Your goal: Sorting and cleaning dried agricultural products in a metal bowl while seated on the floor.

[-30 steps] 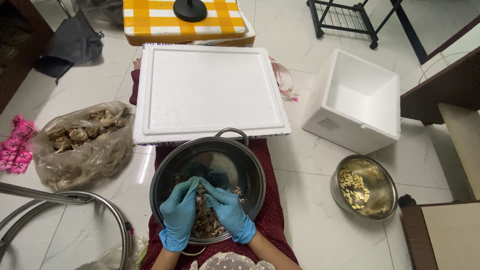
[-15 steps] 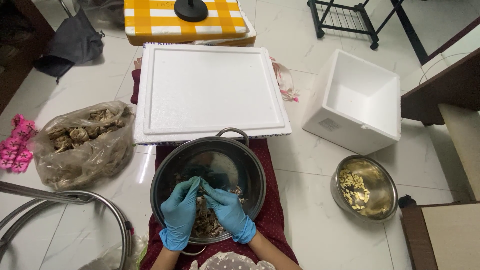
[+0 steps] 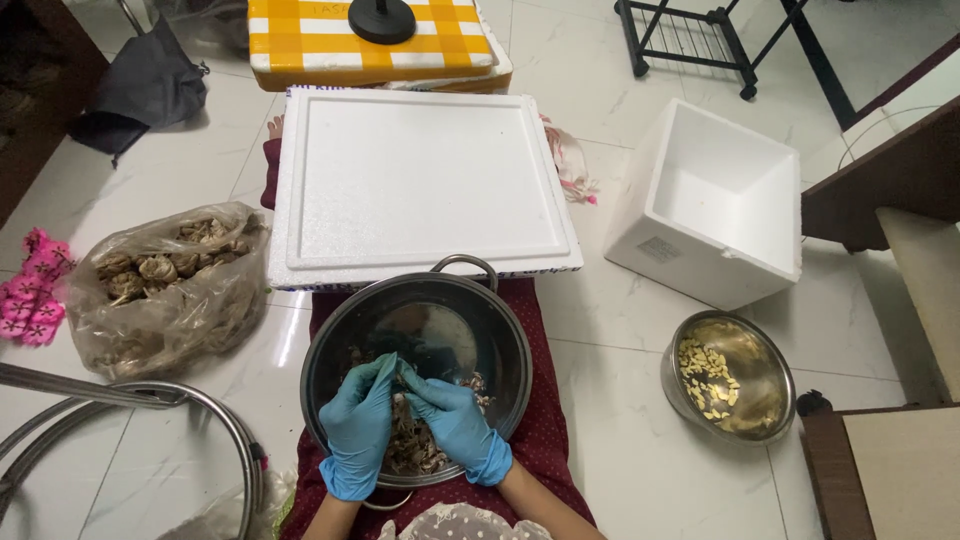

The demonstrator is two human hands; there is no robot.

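Observation:
Both my hands wear blue gloves and meet inside a dark metal pan (image 3: 340, 335) that rests on my lap. My left hand (image 3: 360, 420) and my right hand (image 3: 450, 420) pinch one small brown piece together between their fingertips, just above a heap of brown husks and scraps (image 3: 410, 452) in the pan's bottom. The piece itself is mostly hidden by the fingers.
A white foam lid (image 3: 420, 180) lies just beyond the pan. A clear bag of brown dried pods (image 3: 165, 285) sits at the left, a steel bowl of pale yellow pieces (image 3: 728, 375) at the right, a white foam box (image 3: 715, 200) behind it. A round metal stand (image 3: 160, 430) curves at the lower left.
My fingers have shifted slightly while working the small piece; both hands stay in the same spot over the pan.

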